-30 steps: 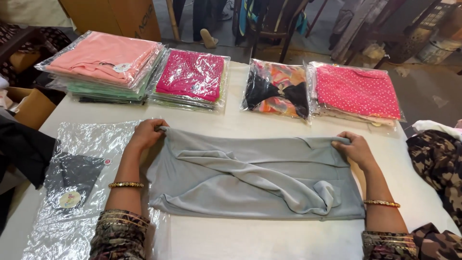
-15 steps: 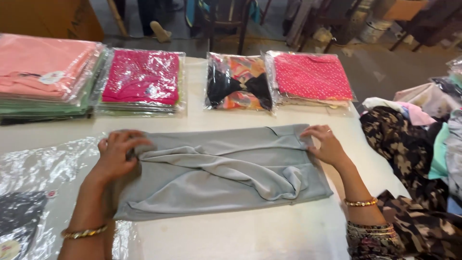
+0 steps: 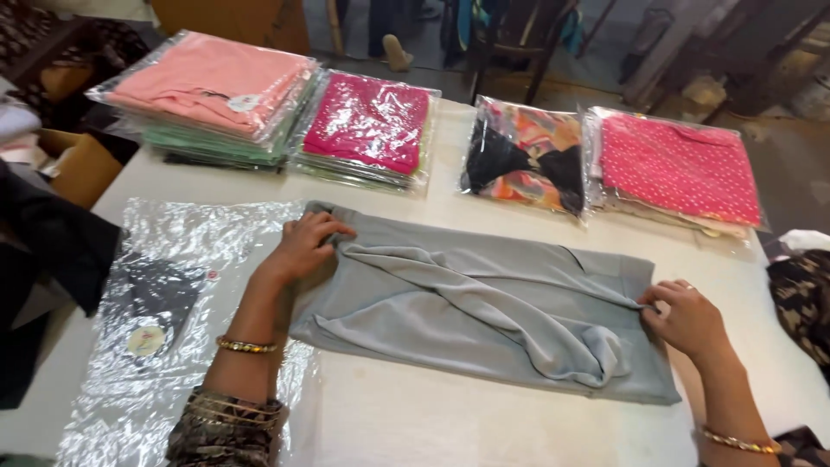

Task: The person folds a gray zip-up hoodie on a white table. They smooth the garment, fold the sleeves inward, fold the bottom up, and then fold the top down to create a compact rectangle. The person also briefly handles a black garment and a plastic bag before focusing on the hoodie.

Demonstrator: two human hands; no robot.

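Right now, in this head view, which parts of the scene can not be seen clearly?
- Left hand fingertips: curled into the grey garment, so the grip is unclear.
- Right hand fingertips: tucked under the garment's edge fold.
- Dark item in the clear bag: blurred by glare on the plastic.
- Lower garments in the pink stack: covered by the top one.
- Patterned cloth: cut off by the right edge.

left hand (image 3: 304, 246) gripping grey garment (image 3: 484, 303) | right hand (image 3: 687, 318) pinching its edge | white table (image 3: 450, 424)

The right hand (image 3: 687, 318) has slid down the grey garment's (image 3: 484, 307) right edge.
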